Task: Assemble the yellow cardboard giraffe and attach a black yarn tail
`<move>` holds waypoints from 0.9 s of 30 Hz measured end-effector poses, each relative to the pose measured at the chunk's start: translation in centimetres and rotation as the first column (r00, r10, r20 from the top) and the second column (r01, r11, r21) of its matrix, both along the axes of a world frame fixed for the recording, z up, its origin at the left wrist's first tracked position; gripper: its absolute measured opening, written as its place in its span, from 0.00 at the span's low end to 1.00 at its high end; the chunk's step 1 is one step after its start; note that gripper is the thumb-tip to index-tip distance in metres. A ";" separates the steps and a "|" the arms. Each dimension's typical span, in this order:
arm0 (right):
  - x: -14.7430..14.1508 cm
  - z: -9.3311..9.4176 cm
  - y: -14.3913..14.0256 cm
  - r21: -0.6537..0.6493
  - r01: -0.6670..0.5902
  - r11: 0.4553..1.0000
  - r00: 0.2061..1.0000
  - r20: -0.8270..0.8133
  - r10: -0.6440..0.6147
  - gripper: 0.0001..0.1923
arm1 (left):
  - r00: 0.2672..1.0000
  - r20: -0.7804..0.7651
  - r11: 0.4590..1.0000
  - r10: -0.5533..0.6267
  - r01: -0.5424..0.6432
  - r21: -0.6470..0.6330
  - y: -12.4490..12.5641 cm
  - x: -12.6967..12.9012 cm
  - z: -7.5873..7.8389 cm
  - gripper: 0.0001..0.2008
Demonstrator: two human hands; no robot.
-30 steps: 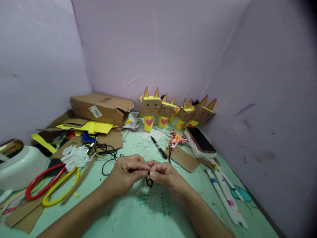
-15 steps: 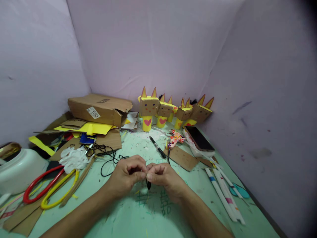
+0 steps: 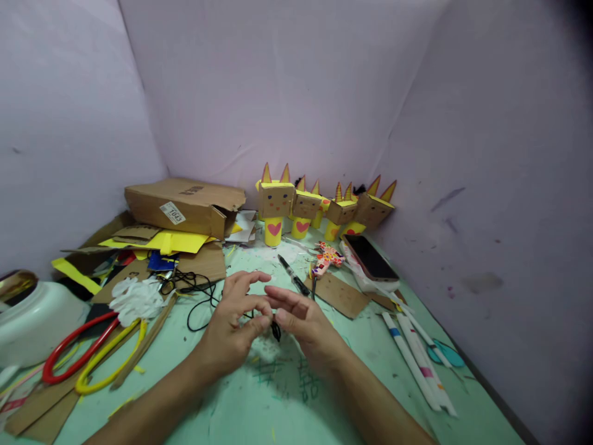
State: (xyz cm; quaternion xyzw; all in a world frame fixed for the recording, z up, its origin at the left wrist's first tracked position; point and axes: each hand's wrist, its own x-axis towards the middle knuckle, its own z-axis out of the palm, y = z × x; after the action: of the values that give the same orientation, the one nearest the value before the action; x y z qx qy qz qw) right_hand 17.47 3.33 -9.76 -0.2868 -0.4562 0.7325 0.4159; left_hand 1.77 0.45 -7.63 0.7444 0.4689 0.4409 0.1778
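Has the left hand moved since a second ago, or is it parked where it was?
Yes. The left hand has opened its fingers, which now fan up toward the black pen; thumb and forefinger stay pinched on the black cord.

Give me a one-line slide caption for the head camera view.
Both hands, left hand and right hand, pinch a thin black cord above a cluttered green table.

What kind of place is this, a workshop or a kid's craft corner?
Most likely a home craft table: cardboard figures with yellow ears line the wall, cardboard scraps pile up on the left, and both hands pinch a black cord.
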 end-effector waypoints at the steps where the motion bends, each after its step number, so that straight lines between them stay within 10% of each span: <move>1: -0.2 -0.2 -0.1 0.000 -0.027 1.000 0.999 -0.018 0.027 0.24 | 1.000 -0.010 1.000 0.002 -0.002 0.006 -0.1 0.1 0.0 0.09; 17: -0.3 -0.2 -0.2 0.044 -0.022 0.999 0.988 0.157 0.015 0.16 | 0.999 -0.035 1.000 0.024 -0.024 0.009 0.0 -0.1 -0.1 0.07; 27: -0.6 -0.8 0.0 0.271 0.103 0.957 0.960 0.225 -0.166 0.05 | 0.964 -0.244 0.962 0.108 -0.040 0.271 -0.4 -0.3 0.4 0.09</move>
State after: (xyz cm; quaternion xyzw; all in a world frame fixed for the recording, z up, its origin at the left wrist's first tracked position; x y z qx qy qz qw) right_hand 16.86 3.30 -10.53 -0.3494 -0.5743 0.5960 0.4392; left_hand 1.51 0.04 -7.21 0.7939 0.4529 0.4057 -0.0015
